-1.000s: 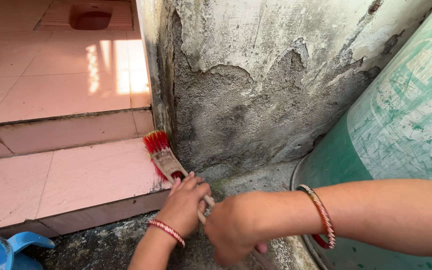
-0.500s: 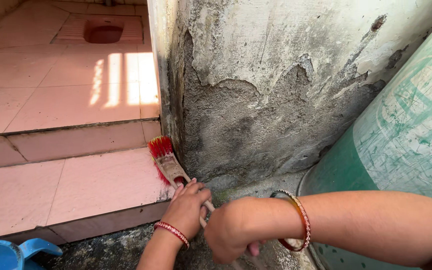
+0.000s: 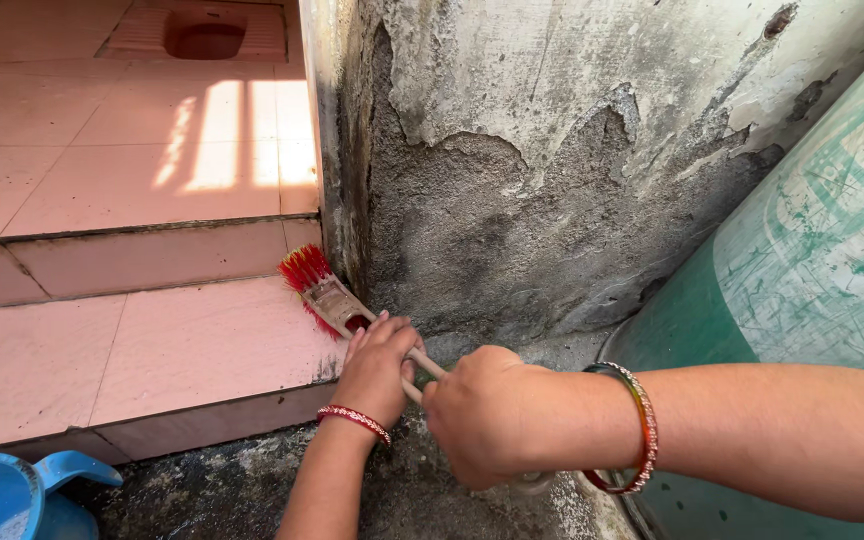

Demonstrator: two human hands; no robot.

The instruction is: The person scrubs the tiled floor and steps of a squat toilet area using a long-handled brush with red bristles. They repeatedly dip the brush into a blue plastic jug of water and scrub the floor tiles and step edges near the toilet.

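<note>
A long-handled scrub brush (image 3: 324, 297) with red bristles lies angled across the pink tiled step (image 3: 152, 350), its bristle head pressed into the corner beside the crumbling grey wall (image 3: 512, 200). My left hand (image 3: 377, 368) grips the pale handle just below the brush head. My right hand (image 3: 487, 418) is closed around the handle lower down, toward me, hiding that end. Both wrists wear red and gold bangles.
A large green drum (image 3: 812, 270) stands at the right against the wall. A blue plastic jug (image 3: 12, 495) sits at the bottom left on the dark wet ground. Beyond the step a pink tiled floor holds a squat toilet pan (image 3: 202, 35).
Both hands and the brush have shifted slightly up and back along the step corner. The right hand moved higher on the handle, closer to the left hand.
</note>
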